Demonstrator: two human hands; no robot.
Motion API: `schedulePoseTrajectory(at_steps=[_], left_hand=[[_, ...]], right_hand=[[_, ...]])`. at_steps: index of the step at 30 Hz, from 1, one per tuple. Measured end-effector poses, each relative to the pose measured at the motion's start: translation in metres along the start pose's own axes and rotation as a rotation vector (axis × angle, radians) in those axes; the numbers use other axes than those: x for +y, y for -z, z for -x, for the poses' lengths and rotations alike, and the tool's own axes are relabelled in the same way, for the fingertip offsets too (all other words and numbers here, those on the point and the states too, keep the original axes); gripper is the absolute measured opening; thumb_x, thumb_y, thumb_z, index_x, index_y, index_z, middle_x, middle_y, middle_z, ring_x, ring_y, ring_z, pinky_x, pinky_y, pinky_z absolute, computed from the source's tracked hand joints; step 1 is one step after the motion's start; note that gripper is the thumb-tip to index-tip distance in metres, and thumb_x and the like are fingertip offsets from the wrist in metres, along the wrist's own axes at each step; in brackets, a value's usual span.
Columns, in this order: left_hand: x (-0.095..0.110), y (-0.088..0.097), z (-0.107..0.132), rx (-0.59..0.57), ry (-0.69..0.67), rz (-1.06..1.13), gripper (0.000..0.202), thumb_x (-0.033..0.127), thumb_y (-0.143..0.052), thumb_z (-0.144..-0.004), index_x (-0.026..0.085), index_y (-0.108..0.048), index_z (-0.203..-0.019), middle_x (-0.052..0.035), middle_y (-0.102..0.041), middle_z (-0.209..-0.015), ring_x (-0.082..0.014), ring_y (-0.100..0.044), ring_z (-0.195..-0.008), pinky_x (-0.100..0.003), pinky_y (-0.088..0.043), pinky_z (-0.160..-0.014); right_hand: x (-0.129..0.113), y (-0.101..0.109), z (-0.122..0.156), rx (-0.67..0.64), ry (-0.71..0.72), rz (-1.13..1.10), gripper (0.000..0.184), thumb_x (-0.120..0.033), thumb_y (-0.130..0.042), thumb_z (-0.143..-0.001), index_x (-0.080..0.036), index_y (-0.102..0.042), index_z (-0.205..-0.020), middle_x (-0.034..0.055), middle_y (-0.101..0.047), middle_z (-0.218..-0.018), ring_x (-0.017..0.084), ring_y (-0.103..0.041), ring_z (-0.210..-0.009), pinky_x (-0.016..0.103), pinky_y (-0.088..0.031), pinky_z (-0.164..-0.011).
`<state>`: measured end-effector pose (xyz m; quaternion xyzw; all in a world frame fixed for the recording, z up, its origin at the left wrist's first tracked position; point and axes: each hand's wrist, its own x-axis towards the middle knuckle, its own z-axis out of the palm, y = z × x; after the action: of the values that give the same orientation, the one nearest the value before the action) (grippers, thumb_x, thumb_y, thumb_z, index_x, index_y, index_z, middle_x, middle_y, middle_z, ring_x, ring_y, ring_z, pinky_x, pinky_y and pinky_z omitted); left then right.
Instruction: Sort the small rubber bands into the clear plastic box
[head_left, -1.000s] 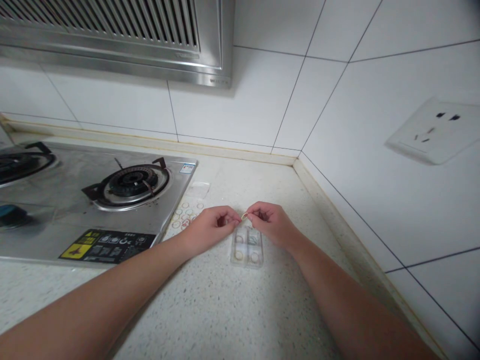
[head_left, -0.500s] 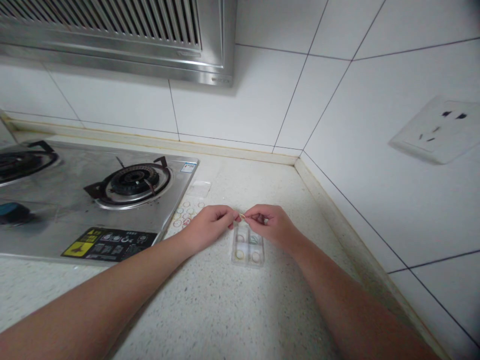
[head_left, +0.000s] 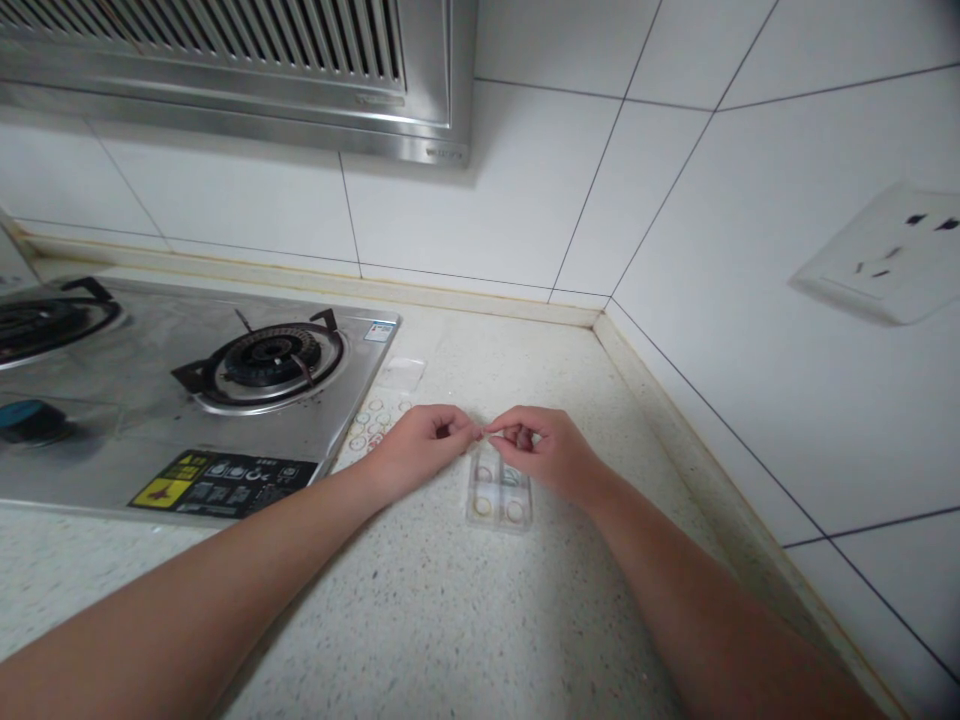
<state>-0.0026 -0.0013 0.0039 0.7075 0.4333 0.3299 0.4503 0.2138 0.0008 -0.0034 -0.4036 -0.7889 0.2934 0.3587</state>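
Observation:
My left hand (head_left: 435, 438) and my right hand (head_left: 545, 440) meet fingertip to fingertip over the far end of a clear compartment box (head_left: 498, 523). Both are closed in a pinch on a small, thin yellowish ring (head_left: 485, 433), which my fingertips mostly hide. Thin rings of several colours lie in the box's compartments, among them a yellowish ring (head_left: 482, 507) and a green one (head_left: 511, 477). Left of my left hand, several more loose rings (head_left: 367, 428) lie on the counter, partly covered by that hand.
A clear flat plastic piece (head_left: 403, 374) lies behind the loose rings. To the left is a steel gas stove (head_left: 150, 400) with a black burner (head_left: 271, 358). A range hood (head_left: 420, 150) hangs above. White tiled walls meet behind the speckled counter (head_left: 450, 620); one carries a socket (head_left: 885, 260).
The yellowish ring between my fingertips shows less than before. Both hands stay nearly in place, still pinching. The view has shifted slightly.

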Motion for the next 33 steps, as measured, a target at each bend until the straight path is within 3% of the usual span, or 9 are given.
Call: schedulePoseTrajectory(at_steps=[12,22,27,33], left_hand=[[0.006,-0.002,0.006,-0.005,-0.096,0.086,0.023,0.034,-0.061,-0.089,0.014,-0.070,-0.087,-0.0019,-0.067,-0.076,-0.0138,-0.056,-0.072,-0.027,-0.043,-0.070],[0.008,-0.001,0.011,-0.105,-0.183,0.109,0.023,0.032,-0.057,-0.093,0.014,-0.069,-0.088,-0.0036,-0.068,-0.083,-0.0139,-0.059,-0.078,-0.027,-0.046,-0.074],[0.006,0.003,0.013,-0.191,-0.287,-0.117,0.021,0.031,-0.056,-0.095,0.015,-0.070,-0.091,-0.0008,-0.063,-0.074,-0.0111,-0.052,-0.066,-0.024,-0.041,-0.062],[0.009,0.009,0.015,-0.363,-0.533,-0.425,0.020,0.023,-0.052,-0.097,0.017,-0.071,-0.093,-0.0041,-0.068,-0.083,-0.0139,-0.061,-0.076,-0.025,-0.043,-0.070]], right_hand=[[0.002,0.001,0.001,0.061,-0.063,0.036,0.015,-0.027,-0.060,-0.090,-0.018,-0.071,-0.091,-0.0039,-0.052,-0.060,0.009,-0.043,-0.053,0.024,-0.034,-0.053],[0.002,0.001,0.000,0.049,-0.074,0.051,0.015,-0.027,-0.060,-0.090,-0.018,-0.072,-0.090,-0.0031,-0.055,-0.061,0.009,-0.044,-0.052,0.023,-0.034,-0.052],[0.003,0.000,0.001,0.038,-0.077,0.050,0.015,-0.027,-0.060,-0.090,-0.018,-0.072,-0.090,-0.0040,-0.053,-0.059,0.008,-0.044,-0.051,0.023,-0.034,-0.051],[0.002,0.000,0.001,0.028,-0.072,0.070,0.015,-0.027,-0.061,-0.089,-0.018,-0.072,-0.089,-0.0037,-0.054,-0.059,0.008,-0.044,-0.051,0.022,-0.033,-0.051]])
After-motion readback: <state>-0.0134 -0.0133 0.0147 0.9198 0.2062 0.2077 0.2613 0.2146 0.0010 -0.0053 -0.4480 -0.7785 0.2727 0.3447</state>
